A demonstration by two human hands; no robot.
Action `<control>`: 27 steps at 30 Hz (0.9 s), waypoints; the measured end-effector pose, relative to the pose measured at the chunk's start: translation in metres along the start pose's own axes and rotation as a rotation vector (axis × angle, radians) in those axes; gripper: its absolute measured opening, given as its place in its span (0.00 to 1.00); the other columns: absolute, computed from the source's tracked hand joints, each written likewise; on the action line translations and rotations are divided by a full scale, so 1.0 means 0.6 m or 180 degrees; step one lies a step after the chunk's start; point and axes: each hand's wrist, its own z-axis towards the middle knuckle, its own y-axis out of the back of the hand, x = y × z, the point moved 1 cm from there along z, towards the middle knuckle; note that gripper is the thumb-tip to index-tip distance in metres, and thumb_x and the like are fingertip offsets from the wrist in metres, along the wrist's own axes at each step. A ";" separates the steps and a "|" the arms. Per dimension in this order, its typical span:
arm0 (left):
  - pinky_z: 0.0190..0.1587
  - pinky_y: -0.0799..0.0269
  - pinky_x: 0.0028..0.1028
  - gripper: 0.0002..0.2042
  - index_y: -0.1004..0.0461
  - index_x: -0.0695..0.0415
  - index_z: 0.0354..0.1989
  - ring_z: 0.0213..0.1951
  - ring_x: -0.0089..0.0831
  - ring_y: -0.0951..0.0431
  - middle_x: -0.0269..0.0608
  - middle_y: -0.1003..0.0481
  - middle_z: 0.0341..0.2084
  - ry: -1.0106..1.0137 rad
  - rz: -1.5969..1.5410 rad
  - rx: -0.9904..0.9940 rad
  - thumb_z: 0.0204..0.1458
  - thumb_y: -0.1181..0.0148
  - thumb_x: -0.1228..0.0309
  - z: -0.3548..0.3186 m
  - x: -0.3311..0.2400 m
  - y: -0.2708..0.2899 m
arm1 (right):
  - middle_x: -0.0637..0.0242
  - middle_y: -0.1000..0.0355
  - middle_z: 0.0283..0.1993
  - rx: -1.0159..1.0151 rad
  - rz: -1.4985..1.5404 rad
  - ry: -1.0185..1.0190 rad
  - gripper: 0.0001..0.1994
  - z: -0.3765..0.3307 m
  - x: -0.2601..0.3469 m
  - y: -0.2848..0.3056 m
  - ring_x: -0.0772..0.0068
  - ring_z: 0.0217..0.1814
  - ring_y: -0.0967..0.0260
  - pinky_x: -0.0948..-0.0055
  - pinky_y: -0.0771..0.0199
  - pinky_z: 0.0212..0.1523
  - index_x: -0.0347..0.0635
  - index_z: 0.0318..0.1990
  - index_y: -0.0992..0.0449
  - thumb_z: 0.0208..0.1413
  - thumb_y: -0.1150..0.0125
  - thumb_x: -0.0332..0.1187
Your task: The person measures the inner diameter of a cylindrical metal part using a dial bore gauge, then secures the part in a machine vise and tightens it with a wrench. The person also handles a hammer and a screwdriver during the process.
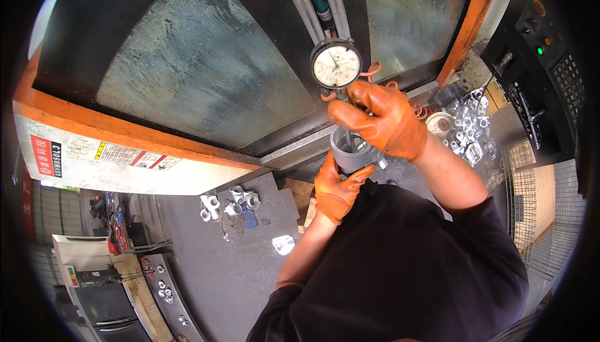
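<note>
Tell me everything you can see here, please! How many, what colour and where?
Dial gauge: one, white face with dark rim, top centre
Metal cylinder: one, grey, below the gauge
Machine windows: two, cloudy grey-green, upper left and upper right
Machine panel: one, white with orange edge, left
Control panel: one, black, far right
Coiled hose: one, orange, right of the gauge
Heaped metal parts: too many to count, silver, right
Loose metal parts: several, silver, left of the left hand
Wire mesh: count unclear, grey, right edge
Left hand: one, orange glove, holding the cylinder
Right hand: one, orange glove, gripping the gauge's stem
Shirt: one, dark, bottom centre
</note>
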 end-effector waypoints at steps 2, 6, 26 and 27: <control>0.31 0.33 0.14 0.19 0.33 0.67 0.54 0.31 0.14 0.31 0.36 0.24 0.38 0.0077 -0.0218 0.0006 0.53 0.41 0.90 0.001 0.000 -0.001 | 0.67 0.40 0.29 -0.0028 0.0028 -0.0013 0.14 0.000 0.000 -0.001 0.65 0.29 0.33 0.68 0.34 0.25 0.50 0.42 0.23 0.46 0.33 0.29; 0.32 0.33 0.14 0.19 0.32 0.67 0.54 0.31 0.14 0.32 0.36 0.25 0.39 0.0103 -0.0318 -0.0004 0.53 0.42 0.90 0.002 0.008 0.000 | 0.71 0.44 0.27 -0.0257 -0.0198 0.0104 0.16 0.001 -0.002 -0.009 0.71 0.26 0.37 0.71 0.37 0.24 0.54 0.38 0.21 0.38 0.30 0.30; 0.28 0.36 0.14 0.21 0.34 0.66 0.57 0.30 0.15 0.30 0.39 0.24 0.39 0.0167 -0.0305 0.0117 0.55 0.41 0.89 0.009 -0.005 0.001 | 0.66 0.36 0.30 0.0168 0.0190 -0.0181 0.10 -0.002 -0.008 0.000 0.64 0.31 0.31 0.68 0.32 0.29 0.47 0.46 0.23 0.56 0.37 0.30; 0.28 0.36 0.14 0.22 0.34 0.65 0.57 0.30 0.15 0.30 0.39 0.24 0.39 0.0225 -0.0312 0.0091 0.55 0.40 0.89 0.009 -0.003 0.002 | 0.66 0.36 0.30 0.0148 0.0069 -0.0036 0.12 0.000 -0.009 0.003 0.64 0.30 0.31 0.67 0.32 0.28 0.47 0.46 0.23 0.54 0.36 0.30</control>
